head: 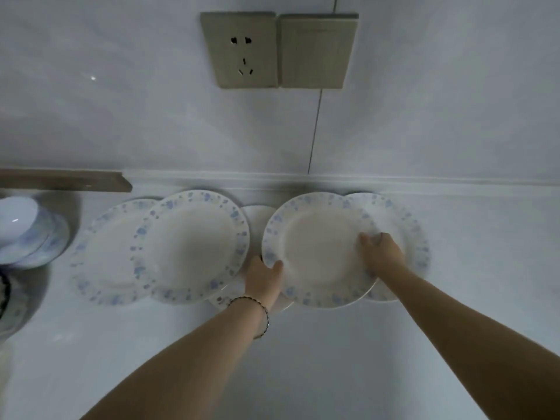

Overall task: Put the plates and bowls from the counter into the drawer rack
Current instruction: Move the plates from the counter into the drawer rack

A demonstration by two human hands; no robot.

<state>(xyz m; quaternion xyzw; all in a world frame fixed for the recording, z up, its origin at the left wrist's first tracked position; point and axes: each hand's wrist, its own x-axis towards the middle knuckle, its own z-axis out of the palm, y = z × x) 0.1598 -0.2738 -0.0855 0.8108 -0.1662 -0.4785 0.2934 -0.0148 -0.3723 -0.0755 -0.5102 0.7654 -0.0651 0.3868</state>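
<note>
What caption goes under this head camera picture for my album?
Left hand and right hand grip a round white blue-speckled plate over the white counter.

Front: the surface (303, 374) before the plate row (194, 247) is open, crossed only by the two forearms (197, 353).
Right: open surface beyond the far-right plate (409, 225).
Back: the wall (424, 131) rises just behind the plates.
Left: the bowl stack (27, 234) stands near the far-left plate (103, 253), a narrow gap between.
Row: plates overlap rim on rim; the gripped plate (315, 250) overlaps the far-right plate and a small plate (257, 219).
Middle gap: the left hand (263, 277) fills it; the right hand (380, 250) covers the gripped plate's right rim.
</note>
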